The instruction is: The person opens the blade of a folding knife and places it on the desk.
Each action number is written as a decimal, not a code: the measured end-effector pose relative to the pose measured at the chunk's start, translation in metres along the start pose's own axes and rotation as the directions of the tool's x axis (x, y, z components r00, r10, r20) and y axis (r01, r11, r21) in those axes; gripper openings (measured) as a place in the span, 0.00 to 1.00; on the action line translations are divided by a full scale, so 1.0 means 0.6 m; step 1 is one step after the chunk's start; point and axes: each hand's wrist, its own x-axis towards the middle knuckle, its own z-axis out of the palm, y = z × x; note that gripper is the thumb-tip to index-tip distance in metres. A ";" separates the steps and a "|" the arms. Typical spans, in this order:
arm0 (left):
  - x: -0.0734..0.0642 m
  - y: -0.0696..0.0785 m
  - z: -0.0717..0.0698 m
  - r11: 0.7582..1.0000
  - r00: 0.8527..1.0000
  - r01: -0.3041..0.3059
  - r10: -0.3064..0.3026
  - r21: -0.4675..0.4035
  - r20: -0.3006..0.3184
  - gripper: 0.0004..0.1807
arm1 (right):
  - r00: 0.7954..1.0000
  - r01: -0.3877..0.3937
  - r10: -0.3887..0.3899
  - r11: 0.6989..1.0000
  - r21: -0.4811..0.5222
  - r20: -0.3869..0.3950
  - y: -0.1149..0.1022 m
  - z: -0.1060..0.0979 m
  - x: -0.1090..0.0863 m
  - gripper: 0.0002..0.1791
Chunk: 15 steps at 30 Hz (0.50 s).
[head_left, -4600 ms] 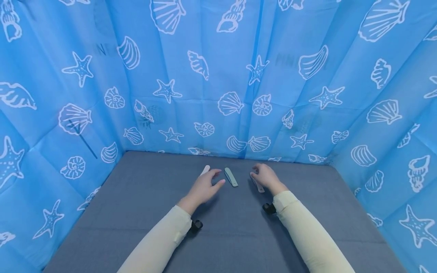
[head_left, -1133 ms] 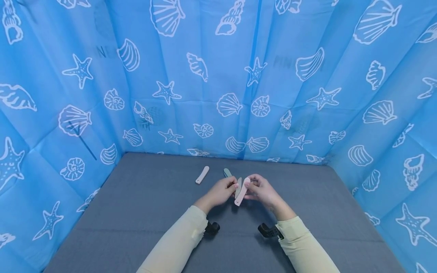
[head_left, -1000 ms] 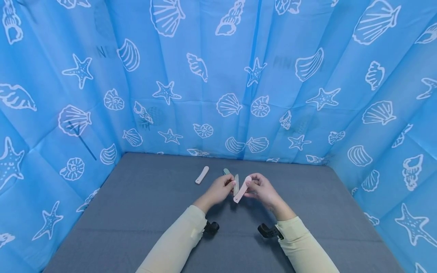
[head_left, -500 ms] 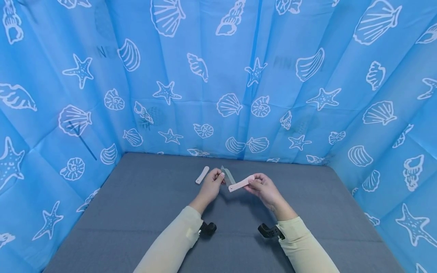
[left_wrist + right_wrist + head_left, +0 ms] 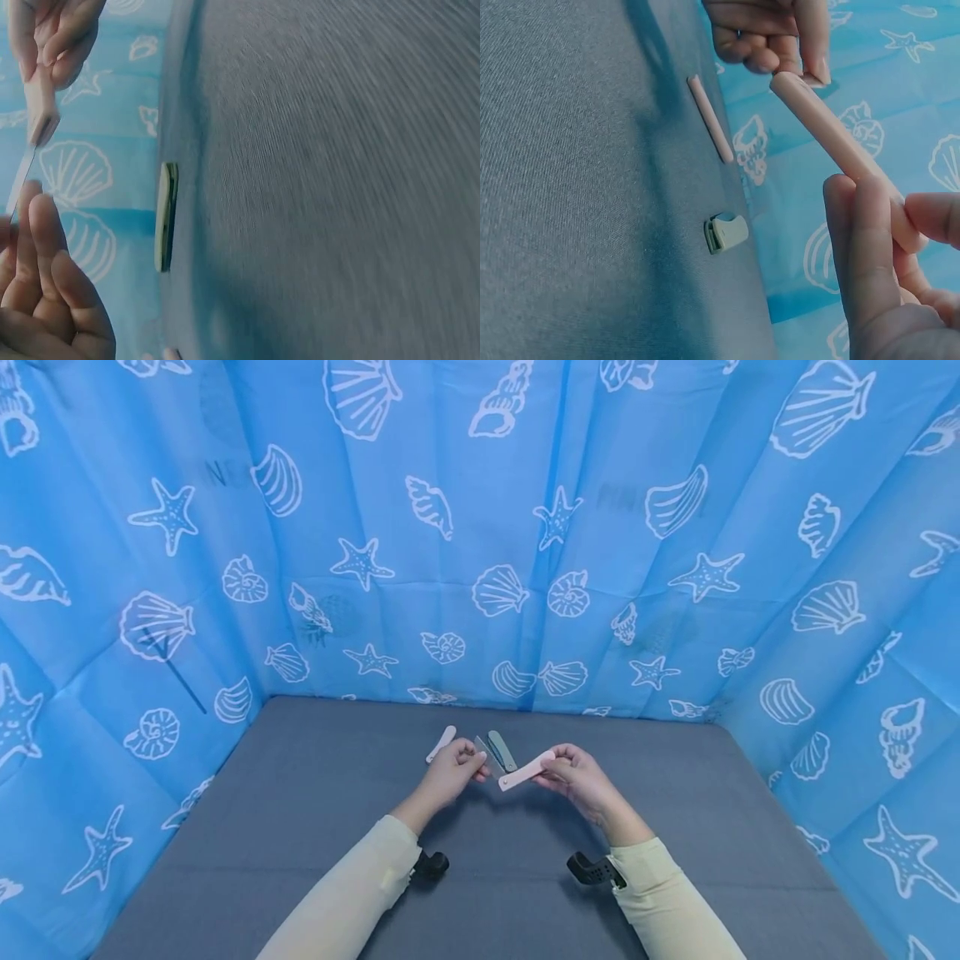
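In the head view my right hand (image 5: 583, 781) grips the pale pink handle of a folding knife (image 5: 523, 771) above the table. Its thin grey blade (image 5: 22, 176) is swung out from the handle, seen edge-on in the left wrist view. My left hand (image 5: 448, 772) pinches the blade near its far end, thumb against fingertips. A green folded knife (image 5: 501, 752) lies on the table just behind, between the hands. Beyond my left hand lies another pink folded knife (image 5: 442, 743), partly hidden by the fingers in the head view.
The grey cloth-covered table (image 5: 300, 860) reaches back to a blue curtain (image 5: 465, 552) printed with white shells and starfish, which also hangs at both sides. Black camera mounts (image 5: 592, 868) sit under both wrists.
The right hand has lifted the pink knife off the table. Its blade has swung out wider as the left hand moved left, and the handle has tilted toward level.
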 end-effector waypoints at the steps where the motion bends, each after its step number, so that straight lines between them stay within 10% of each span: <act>1: -0.002 0.001 -0.004 1.000 1.000 0.004 -0.004 0.006 0.016 0.08 | 1.000 -0.001 0.001 1.000 -0.005 0.001 0.000 0.001 -0.001 0.13; 15: -0.012 0.001 -0.035 0.996 0.981 0.006 -0.023 0.087 0.191 0.06 | 0.993 0.038 -0.012 0.974 -0.223 0.117 -0.003 -0.005 -0.004 0.15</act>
